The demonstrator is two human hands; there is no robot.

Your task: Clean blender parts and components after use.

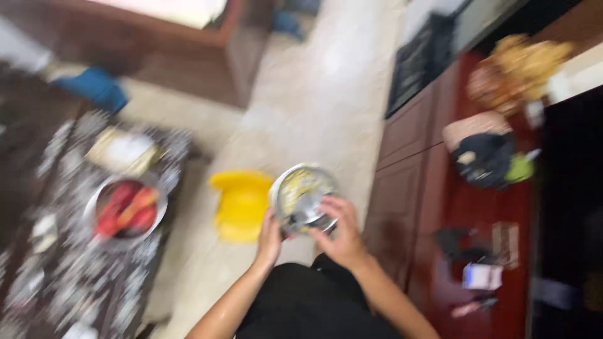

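The person holds one steel bowl (303,198) in both hands, out over the floor (314,107) in front of the body. The left hand (270,238) grips the bowl's near-left rim; the right hand (339,229) is curled over its near-right side, fingers closed on it. Something pale and yellowish lies inside the bowl; blur hides what it is.

The likely trouble is a spill or a drop. The bowl looks tilted toward the camera, and the whole frame is smeared by motion, so a slack grip or a quick turn could tip the contents onto the floor, or let the bowl fall. The forearms look shiny, perhaps wet, which would make a slip easier.

Just left of the bowl stands one yellow stool (240,204) on the floor, close enough to be bumped. Further left of the bowl, on a patterned desk (69,270), sits one second bowl (125,213) holding red and orange pieces, too blurred to count. Right of the steel bowl runs a red-brown cabinet (408,182) with a few small things on top. Beyond the bowl, far left, lies one blue cloth (97,88).
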